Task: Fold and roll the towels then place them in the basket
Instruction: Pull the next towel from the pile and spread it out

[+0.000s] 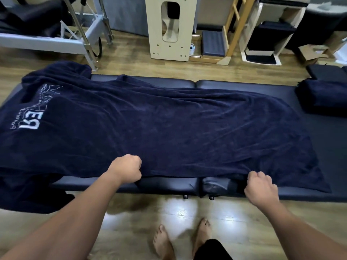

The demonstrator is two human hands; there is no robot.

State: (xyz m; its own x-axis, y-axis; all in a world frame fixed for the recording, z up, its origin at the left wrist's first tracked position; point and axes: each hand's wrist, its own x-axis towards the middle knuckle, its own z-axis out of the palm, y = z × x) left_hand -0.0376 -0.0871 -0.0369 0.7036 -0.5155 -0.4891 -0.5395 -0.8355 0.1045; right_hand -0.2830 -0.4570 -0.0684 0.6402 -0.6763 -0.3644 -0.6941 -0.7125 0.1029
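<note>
head view: both hands, left and right, grip the towel edge, fingertips hidden underneath.

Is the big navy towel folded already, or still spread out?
Spread out: the navy towel lies flat in one layer over the table, both hands gripping its near edge.

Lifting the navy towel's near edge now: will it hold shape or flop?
The navy towel will likely flop: it wrinkles and drapes off the padded table. Probably heavyish, being large and thick-looking. Its overhanging left end may drag it sideways.
</note>
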